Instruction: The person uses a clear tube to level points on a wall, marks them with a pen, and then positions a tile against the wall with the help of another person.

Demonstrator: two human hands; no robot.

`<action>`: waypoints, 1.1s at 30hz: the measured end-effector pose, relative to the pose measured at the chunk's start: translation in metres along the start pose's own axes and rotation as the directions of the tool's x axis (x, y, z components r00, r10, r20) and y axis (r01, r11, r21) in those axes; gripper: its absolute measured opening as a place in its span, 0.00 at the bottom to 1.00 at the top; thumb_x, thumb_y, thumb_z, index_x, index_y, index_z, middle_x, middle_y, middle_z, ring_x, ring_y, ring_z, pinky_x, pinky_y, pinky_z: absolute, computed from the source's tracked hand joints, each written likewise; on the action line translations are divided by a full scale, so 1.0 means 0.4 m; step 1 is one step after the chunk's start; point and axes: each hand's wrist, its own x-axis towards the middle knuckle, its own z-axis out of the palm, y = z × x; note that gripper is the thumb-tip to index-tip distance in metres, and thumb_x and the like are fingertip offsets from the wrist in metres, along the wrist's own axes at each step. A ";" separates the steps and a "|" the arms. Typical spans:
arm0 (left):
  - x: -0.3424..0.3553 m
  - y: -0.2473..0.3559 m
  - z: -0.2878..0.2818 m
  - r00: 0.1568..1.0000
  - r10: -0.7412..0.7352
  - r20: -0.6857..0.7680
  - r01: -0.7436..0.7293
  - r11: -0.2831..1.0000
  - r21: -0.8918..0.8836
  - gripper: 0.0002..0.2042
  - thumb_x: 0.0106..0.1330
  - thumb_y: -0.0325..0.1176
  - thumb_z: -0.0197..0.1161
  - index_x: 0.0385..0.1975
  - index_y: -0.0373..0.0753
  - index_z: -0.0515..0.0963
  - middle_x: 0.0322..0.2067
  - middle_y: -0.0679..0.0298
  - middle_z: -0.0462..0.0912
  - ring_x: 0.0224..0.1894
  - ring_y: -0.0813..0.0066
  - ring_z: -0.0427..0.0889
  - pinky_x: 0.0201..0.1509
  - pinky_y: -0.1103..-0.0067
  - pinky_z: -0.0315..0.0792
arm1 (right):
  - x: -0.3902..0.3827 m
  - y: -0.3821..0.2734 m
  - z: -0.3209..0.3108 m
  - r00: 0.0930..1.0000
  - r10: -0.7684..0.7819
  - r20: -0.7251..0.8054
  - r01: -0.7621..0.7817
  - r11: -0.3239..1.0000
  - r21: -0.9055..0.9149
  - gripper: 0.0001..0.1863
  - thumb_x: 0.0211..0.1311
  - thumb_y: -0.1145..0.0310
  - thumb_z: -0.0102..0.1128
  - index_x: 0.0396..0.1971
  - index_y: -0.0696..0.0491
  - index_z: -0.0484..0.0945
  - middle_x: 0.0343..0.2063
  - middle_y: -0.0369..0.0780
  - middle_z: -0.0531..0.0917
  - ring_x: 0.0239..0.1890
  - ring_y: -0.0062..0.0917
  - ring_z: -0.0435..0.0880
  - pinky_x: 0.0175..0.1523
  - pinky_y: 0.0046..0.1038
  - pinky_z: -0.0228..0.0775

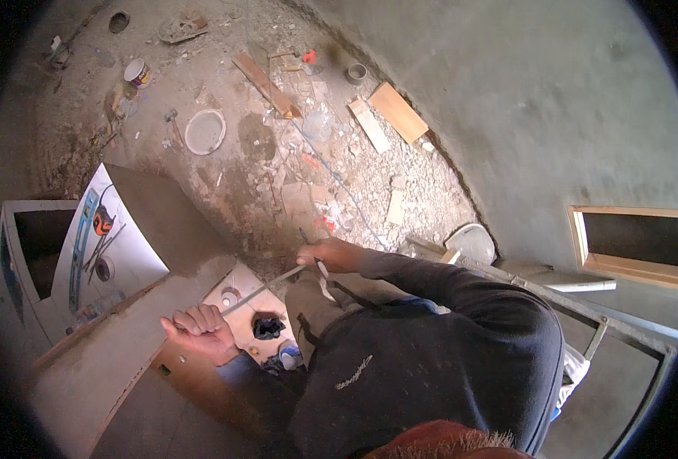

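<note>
A thin, straight grey strip [266, 290] runs slantwise between my two hands in front of my body. My left hand [201, 334] has its fingers curled round the lower left end. At the upper right end my right hand [333, 255] is closed on the strip, its fingers partly hidden. A slim dark-tipped thing sticks up by the right fingers, too small to name. Below the strip lies a pale board [258, 348] bearing a roll of white tape [231, 297], a crumpled black bag [268, 327] and a blue-and-white item.
On a white surface at left lie a blue spirit level [85, 229] and an orange-black tape measure [103, 220]. Rubble covers the floor, with a round basin [205, 131], a hammer [172, 121], a paint bucket [135, 73] and wooden boards [398, 112]. A metal frame [576, 302] stands at right.
</note>
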 end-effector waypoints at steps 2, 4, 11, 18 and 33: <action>-0.019 -0.044 -0.014 0.996 -0.010 -0.088 0.014 0.999 0.047 0.30 0.83 0.54 0.39 0.14 0.47 0.59 0.08 0.72 0.54 0.10 0.82 0.46 0.14 0.80 0.45 | -0.009 0.044 -0.006 0.999 -0.013 0.039 0.014 0.999 -0.033 0.11 0.70 0.61 0.57 0.46 0.48 0.76 0.43 0.46 0.83 0.46 0.49 0.84 0.47 0.51 0.75; -0.036 -0.097 -0.037 0.992 0.045 -0.114 -0.033 0.994 0.107 0.30 0.83 0.54 0.40 0.14 0.47 0.59 0.08 0.72 0.54 0.10 0.82 0.47 0.14 0.80 0.44 | 0.005 0.106 0.006 0.996 -0.056 0.066 0.060 0.996 -0.066 0.11 0.68 0.63 0.58 0.47 0.48 0.76 0.43 0.45 0.84 0.47 0.49 0.84 0.49 0.50 0.75; -0.042 -0.288 -0.155 0.993 -0.039 -0.107 0.053 0.990 0.131 0.28 0.82 0.51 0.42 0.15 0.46 0.57 0.10 0.73 0.54 0.10 0.82 0.49 0.14 0.81 0.46 | 0.021 0.319 0.185 0.988 -0.143 0.057 0.141 0.989 0.039 0.17 0.64 0.70 0.60 0.52 0.44 0.82 0.48 0.40 0.86 0.49 0.41 0.86 0.53 0.42 0.77; -0.016 -0.444 -0.355 0.983 -0.074 -0.167 0.101 0.982 0.161 0.29 0.83 0.49 0.42 0.14 0.46 0.58 0.09 0.72 0.56 0.11 0.82 0.49 0.15 0.82 0.46 | 0.122 0.529 0.443 0.958 0.104 0.268 -0.098 0.995 -0.035 0.21 0.66 0.64 0.63 0.58 0.43 0.80 0.48 0.43 0.86 0.49 0.45 0.85 0.54 0.41 0.75; -0.006 -0.905 -0.985 0.832 -0.492 -0.255 0.553 0.708 0.439 0.22 0.81 0.49 0.45 0.23 0.45 0.63 0.14 0.73 0.57 0.14 0.83 0.52 0.18 0.80 0.45 | 0.391 0.961 0.554 0.981 0.196 0.004 -0.193 0.962 0.194 0.18 0.71 0.62 0.55 0.57 0.50 0.75 0.48 0.50 0.85 0.49 0.48 0.85 0.54 0.47 0.74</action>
